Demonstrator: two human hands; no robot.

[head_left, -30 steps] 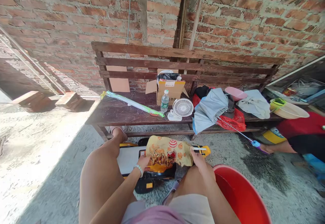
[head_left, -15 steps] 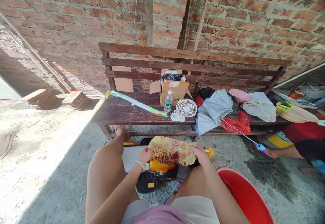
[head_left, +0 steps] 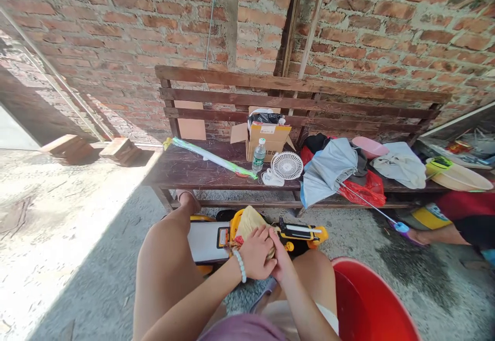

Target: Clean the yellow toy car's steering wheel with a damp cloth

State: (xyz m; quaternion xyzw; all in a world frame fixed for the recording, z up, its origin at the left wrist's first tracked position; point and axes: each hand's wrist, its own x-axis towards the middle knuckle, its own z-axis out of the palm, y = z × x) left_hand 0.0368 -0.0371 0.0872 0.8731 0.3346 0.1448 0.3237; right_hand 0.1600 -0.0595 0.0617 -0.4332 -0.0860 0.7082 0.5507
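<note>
A rough plank counter [head_left: 185,171] stands against the brick wall. From its left end lie a long green-wrapped tube [head_left: 214,158], an open cardboard box [head_left: 266,140], a clear plastic bottle [head_left: 259,155], a round white fan [head_left: 286,166] and a folded grey umbrella [head_left: 328,168]. Below its front edge, on the gritty concrete floor [head_left: 77,238], sits a glossy yellow-and-black plastic toy car [head_left: 301,232]. On the car rests a soft yellow cloth [head_left: 247,221], bunched into a lump. The left hand [head_left: 255,253], with a bead bracelet, has its fingers [head_left: 263,236] curled tight over the cloth's near side. The right hand [head_left: 280,261] presses against it, fingers [head_left: 275,243] together; their hold on the cloth is hidden. A smooth red basin [head_left: 367,305] sits at the right.
</note>
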